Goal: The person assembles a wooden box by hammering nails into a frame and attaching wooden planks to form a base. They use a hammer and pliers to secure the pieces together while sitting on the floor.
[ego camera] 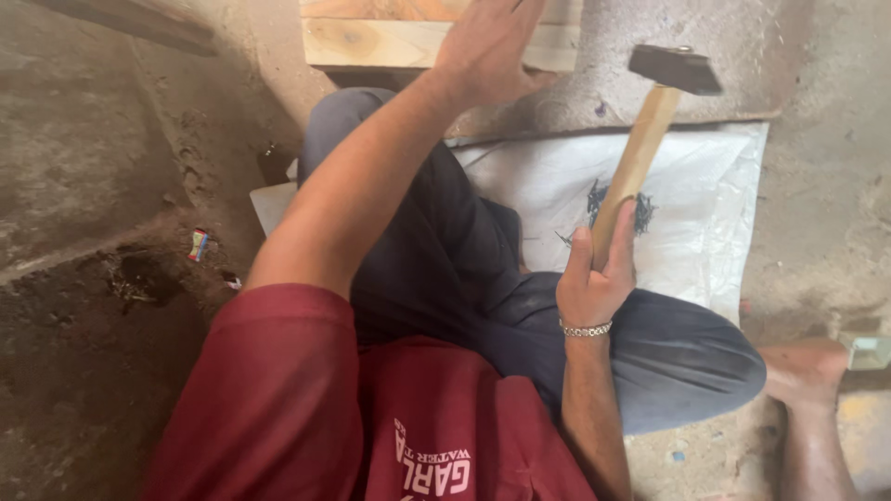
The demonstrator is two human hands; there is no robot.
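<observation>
Right hand (594, 283) is wrapped tight around the lower end of a hammer with a pale wooden handle and a dark blocky metal head (647, 139), thumb running up along the handle. The hammer is raised, head up near the top right, hanging over the floor and the sheet rather than touching anything. There's a silver chain bracelet (586, 329) on that wrist.

Left hand (487, 42) is way out front, fingers spread and pressed flat on a light pine wood block (371, 37) at the top edge. It's just resting on it, not gripping. So the two hands are well apart, one hammer, one visible piece of wood being held down.

The wood block is cut off by the top of the frame, and the hand covers part of it, so I can't tell its full shape or whether it's more than one board stacked. The fingertips are cut off too.

Under the hammer there's a white woven plastic sheet (705, 223) spread on the ground with a small dark pile of nails (640, 209) on it, too jumbled to count, and the handle hides part of the pile.

Person is sitting on a dusty concrete floor (93, 186), dark trousers, maroon shirt, one bare foot (803, 371) out right. A small colourful wrapper scrap (198, 244) sits on the left.
</observation>
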